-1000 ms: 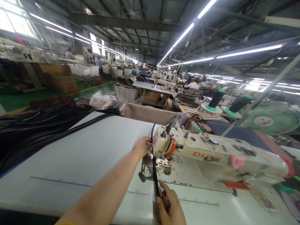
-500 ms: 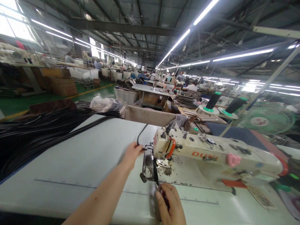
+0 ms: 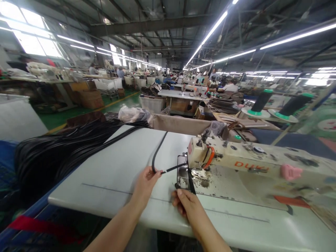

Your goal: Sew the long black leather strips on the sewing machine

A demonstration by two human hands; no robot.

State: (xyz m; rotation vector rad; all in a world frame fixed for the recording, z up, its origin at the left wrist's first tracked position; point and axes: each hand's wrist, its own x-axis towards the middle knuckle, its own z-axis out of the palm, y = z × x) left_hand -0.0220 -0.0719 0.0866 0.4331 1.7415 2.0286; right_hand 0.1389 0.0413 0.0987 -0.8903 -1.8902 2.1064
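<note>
My left hand (image 3: 146,180) pinches a narrow black strap (image 3: 157,154) between thumb and fingers, left of the sewing machine (image 3: 225,157). From that pinch the strap curves back to the table's far edge, while a short stretch runs right toward the machine head. My right hand (image 3: 186,202) is at the front corner of the metal plate (image 3: 183,180), fingers curled closed; what they hold, if anything, is unclear. Beside it, another black strap piece (image 3: 192,183) lies below the presser foot area and passes down behind the right hand.
Many long black straps (image 3: 52,147) drape over the table's left side. Black thread cones (image 3: 261,101) stand behind the machine, and a pink clip-like piece (image 3: 291,172) sits on its arm. A beige-lined bin (image 3: 181,125) is beyond the white table (image 3: 118,168).
The view has swung left. My left hand has drawn away from the machine with the strap, pulling a stretch straight. My right hand has moved up to the plate's corner.
</note>
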